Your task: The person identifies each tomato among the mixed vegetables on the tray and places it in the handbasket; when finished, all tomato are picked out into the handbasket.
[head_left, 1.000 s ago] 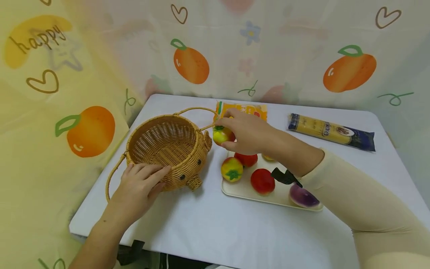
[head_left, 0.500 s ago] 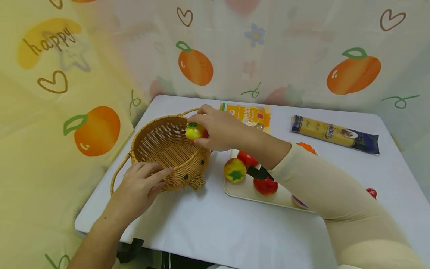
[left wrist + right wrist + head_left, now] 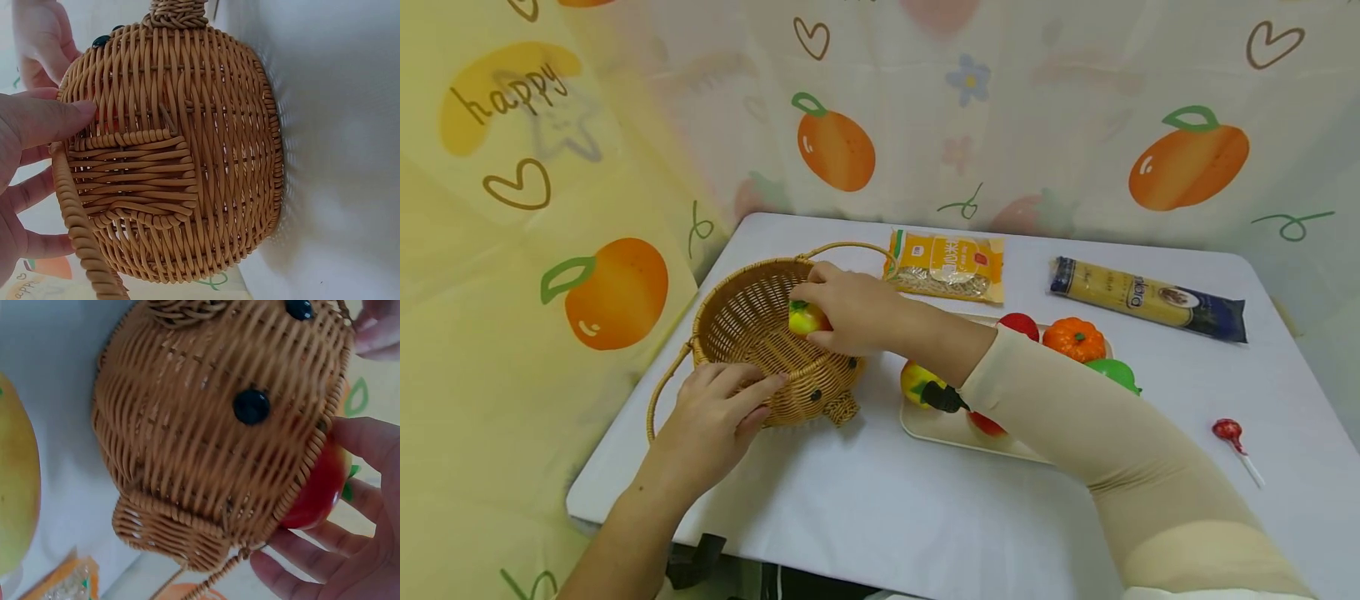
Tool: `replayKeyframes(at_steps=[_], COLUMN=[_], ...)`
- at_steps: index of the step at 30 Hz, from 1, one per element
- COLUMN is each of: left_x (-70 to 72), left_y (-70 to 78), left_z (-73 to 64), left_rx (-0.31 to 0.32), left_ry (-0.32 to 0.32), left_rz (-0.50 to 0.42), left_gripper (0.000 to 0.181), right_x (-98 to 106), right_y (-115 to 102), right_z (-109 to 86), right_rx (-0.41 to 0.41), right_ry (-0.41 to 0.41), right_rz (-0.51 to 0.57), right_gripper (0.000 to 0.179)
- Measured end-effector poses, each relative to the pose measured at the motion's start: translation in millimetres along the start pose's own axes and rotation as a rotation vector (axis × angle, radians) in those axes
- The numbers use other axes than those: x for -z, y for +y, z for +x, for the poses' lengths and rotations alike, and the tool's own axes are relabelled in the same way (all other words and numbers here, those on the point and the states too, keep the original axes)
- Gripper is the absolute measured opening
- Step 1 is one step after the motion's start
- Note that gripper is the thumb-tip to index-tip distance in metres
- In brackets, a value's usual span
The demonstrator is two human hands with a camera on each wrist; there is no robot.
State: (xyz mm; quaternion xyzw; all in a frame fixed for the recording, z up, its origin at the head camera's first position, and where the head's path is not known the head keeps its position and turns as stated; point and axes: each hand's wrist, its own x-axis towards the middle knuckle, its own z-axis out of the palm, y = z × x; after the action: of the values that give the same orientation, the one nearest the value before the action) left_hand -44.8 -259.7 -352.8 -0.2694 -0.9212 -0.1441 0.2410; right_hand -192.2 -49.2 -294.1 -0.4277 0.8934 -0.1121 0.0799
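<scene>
Nearest, a white worktop (image 3: 865,508) fills the lower middle of the frame. At lower left, the left hand (image 3: 711,417) grips the near rim of a wicker basket (image 3: 790,402), its thumb on the outer wall. The basket stands upright left of centre, with dark eyes and a woven snout. Just above, near the centre, the right hand (image 3: 853,312) holds a red-and-yellow toy fruit (image 3: 806,318) at the basket's mouth; the right wrist view shows it partly hidden behind the rim.

A red lollipop (image 3: 1228,431) lies at lower right. Right of centre, partly covered by a cream sleeve (image 3: 1052,408), a pale tray (image 3: 925,426) bears a yellow fruit (image 3: 913,383), an orange pumpkin (image 3: 1075,339), a green piece (image 3: 1112,372) and red ones. Farther back lie a yellow packet (image 3: 947,267), upper centre, and a long packet (image 3: 1142,300), upper right. Behind hangs a fruit-printed cloth (image 3: 910,150).
</scene>
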Motion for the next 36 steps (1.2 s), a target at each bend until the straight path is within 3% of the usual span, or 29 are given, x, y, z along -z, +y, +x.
replayKeyframes(at_steps=[10,20,29,36], left_x=[-2.5,-2.3,-3.8,-5.0], left_y=[1.5,1.0,0.6,-0.5], left_z=[-0.2,0.1,1.7,1.2], left_rx=[-0.009,0.001,0.006,0.001], left_ry=[0.026,0.017,0.015,0.023], left_rz=[0.009,0.001,-0.017,-0.012], left_gripper=[0.056,0.054,0.053,0.052], right_x=[-12.1,-2.8,22.7,17.7], right_y=[-4.0,0.7,22.0,49.7], right_z=[4.7,-2.6,-42.2,-72.1], right_rx=[0.034,0.034,-0.092,-0.258], right_ry=[-0.022,-0.036,-0.051,-0.138], right_rz=[-0.038,-0.02,-0.013,-0.003], right_gripper=[0.059,0.066,0.082,0.091])
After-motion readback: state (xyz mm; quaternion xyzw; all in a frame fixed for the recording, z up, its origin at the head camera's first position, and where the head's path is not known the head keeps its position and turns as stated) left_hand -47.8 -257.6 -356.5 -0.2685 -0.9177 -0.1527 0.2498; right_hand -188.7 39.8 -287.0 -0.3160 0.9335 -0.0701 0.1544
